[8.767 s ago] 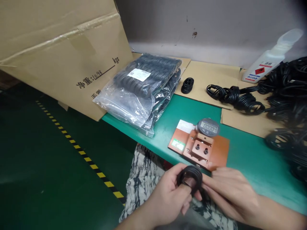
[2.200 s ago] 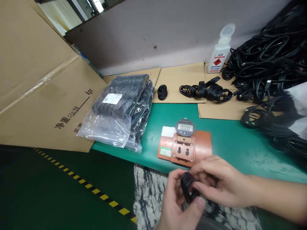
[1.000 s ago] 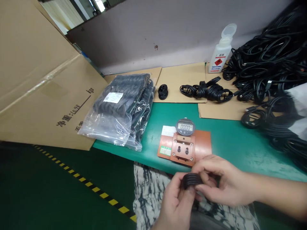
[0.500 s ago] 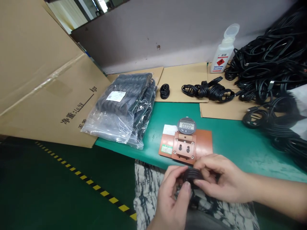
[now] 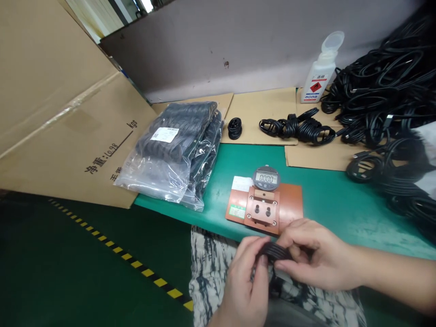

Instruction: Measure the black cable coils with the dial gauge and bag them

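Between my two hands is a small coil of black cable (image 5: 274, 251), held just off the table's front edge and over my patterned clothing. My left hand (image 5: 245, 277) grips its left side with thumb and fingers. On the other side, my right hand (image 5: 315, 254) pinches the coil between thumb and forefinger; the cable's ends are hidden. Right behind my hands, a brown gauge fixture (image 5: 264, 211) with a round digital dial (image 5: 266, 178) lies on the green table (image 5: 323, 195). The display seems to read 0.000.
Clear bags of coiled cables (image 5: 177, 145) lie at left beside a large cardboard box (image 5: 68, 113). A small coil (image 5: 235, 128) and bundled cables (image 5: 296, 128) rest on cardboard sheets. A white bottle (image 5: 318, 79) stands near a big heap of black cables (image 5: 384, 91) on the right.
The coil has turned slightly between my fingers, and its windings now lie more slanted. Both hands keep their grip and have barely moved. The view has shifted slightly.
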A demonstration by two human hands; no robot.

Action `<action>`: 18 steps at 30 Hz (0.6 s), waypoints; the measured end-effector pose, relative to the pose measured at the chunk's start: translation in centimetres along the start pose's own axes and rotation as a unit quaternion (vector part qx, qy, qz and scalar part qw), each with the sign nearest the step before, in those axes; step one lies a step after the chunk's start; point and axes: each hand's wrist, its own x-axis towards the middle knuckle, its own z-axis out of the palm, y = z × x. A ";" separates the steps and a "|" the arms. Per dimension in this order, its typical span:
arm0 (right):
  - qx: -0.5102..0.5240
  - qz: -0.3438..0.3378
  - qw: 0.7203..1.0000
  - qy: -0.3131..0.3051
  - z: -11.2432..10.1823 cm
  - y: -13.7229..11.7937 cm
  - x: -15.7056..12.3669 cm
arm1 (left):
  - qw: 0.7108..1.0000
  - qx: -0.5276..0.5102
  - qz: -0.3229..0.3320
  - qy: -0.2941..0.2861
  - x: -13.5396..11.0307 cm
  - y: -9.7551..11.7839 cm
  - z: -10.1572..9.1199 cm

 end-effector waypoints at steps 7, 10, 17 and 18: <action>0.014 -0.034 0.999 0.018 -0.3 -0.1 0.0 | 0.998 -0.030 0.002 0.048 -0.2 -0.7 0.2; 0.000 -0.021 0.999 0.030 -0.3 -0.3 0.2 | 0.994 -0.070 -0.008 0.080 -0.1 -0.7 0.2; -0.007 -0.025 1.000 -0.002 0.0 -0.1 0.3 | 0.993 -0.084 0.001 0.085 0.5 -0.1 0.0; -0.006 -0.026 1.000 -0.003 0.0 -0.1 0.3 | 0.994 -0.080 0.005 0.080 0.5 -0.1 0.0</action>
